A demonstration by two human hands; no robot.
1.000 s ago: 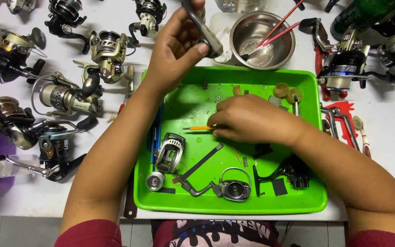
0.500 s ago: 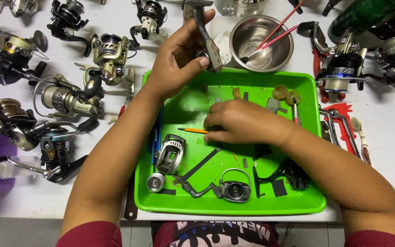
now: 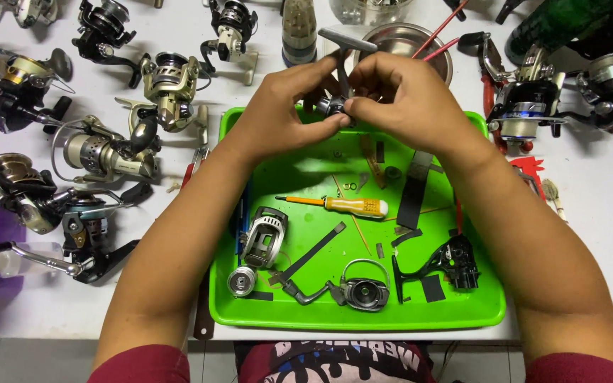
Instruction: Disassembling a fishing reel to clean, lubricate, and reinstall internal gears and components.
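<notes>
Nearby, reels beside green tray

A white table fills the view, evenly lit (soft shadows only); a strip of pale grey tiled floor shows below its edge.

Dark red sleeves end above the elbows, forearms bare.

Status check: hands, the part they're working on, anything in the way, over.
Left hand and right hand both pinch a small reel part with a grey T-handle, above the green tray. Screwdriver lies loose below. Nothing blocking.
</notes>
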